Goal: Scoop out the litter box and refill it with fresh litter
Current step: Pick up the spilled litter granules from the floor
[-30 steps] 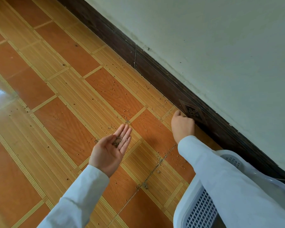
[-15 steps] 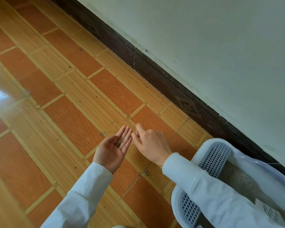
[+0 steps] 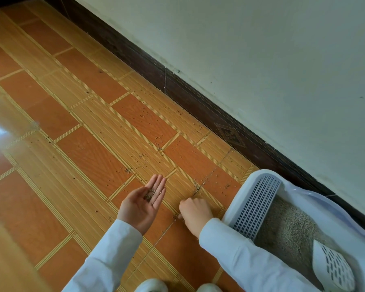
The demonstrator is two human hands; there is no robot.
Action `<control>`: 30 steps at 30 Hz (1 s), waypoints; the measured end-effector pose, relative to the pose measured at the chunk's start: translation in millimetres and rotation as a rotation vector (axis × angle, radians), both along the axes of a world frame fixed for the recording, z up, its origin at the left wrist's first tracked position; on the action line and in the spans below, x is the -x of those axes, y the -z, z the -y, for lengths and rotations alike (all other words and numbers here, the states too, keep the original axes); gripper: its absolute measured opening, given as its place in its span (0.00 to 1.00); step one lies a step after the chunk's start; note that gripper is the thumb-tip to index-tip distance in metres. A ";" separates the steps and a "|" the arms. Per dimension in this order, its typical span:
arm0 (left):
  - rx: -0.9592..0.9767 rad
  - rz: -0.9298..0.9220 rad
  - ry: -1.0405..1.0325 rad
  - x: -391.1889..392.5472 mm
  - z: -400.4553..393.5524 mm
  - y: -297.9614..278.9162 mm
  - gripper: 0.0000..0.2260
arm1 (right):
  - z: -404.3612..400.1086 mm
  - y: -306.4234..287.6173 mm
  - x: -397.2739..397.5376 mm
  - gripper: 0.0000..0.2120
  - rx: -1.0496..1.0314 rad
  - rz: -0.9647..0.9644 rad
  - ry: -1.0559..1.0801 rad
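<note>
A white litter box (image 3: 259,178) with a slotted step stands at the lower right, against the wall. Grey-brown litter (image 3: 291,224) fills it, and a white slotted scoop (image 3: 333,268) lies in it. My left hand (image 3: 142,204) is held palm up above the floor, cupping a small pile of litter grains (image 3: 149,193). My right hand (image 3: 195,212) is down on the tiles beside the box, fingers curled and pinched at grains on a grout line. Scattered litter grains (image 3: 158,148) dot the floor.
Orange and tan floor tiles (image 3: 89,148) stretch to the left. A dark skirting board (image 3: 198,106) runs diagonally under a pale wall. My white shoe tips (image 3: 152,286) show at the bottom edge.
My right hand drew back from the skirting board, passed over the left palm, and now presses on the floor nearer the box. The left hand stays cupped, and the view has shifted toward the box.
</note>
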State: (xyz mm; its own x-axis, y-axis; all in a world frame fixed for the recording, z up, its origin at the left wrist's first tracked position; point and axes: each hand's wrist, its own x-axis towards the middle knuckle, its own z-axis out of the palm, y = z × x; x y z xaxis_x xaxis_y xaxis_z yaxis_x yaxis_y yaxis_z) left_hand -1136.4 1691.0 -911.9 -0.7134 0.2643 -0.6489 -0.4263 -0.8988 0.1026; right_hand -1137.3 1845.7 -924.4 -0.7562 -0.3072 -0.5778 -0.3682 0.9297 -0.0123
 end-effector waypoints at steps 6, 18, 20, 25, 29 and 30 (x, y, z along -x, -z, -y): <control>0.027 -0.010 0.004 0.0 -3.7 -8.5 0.17 | -5.0 -4.4 5.5 0.07 0.148 0.069 0.122; 0.065 -0.034 -0.090 7.7 -5.0 -19.3 0.17 | -23.6 -25.5 38.4 0.12 1.588 0.698 1.199; 0.062 -0.037 -0.099 8.4 -4.9 -19.7 0.17 | -24.1 -27.8 40.0 0.11 1.698 0.693 1.289; 0.058 -0.042 -0.102 8.6 -5.0 -20.8 0.17 | -26.6 -10.9 36.1 0.12 0.926 0.321 0.732; 0.069 -0.049 -0.090 8.1 -5.9 -20.5 0.16 | -16.1 1.5 18.2 0.16 0.295 0.122 0.241; 0.068 -0.050 -0.089 8.1 -6.0 -20.5 0.16 | -12.7 1.3 14.2 0.16 0.246 0.075 0.195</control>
State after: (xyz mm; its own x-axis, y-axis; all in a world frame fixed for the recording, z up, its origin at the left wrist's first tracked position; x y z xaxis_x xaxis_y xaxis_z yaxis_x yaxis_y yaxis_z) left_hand -1144.5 1697.0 -891.5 -0.7638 0.1550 -0.6266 -0.3381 -0.9230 0.1837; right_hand -1151.5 1858.4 -925.8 -0.7726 -0.2979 -0.5607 -0.1725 0.9483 -0.2663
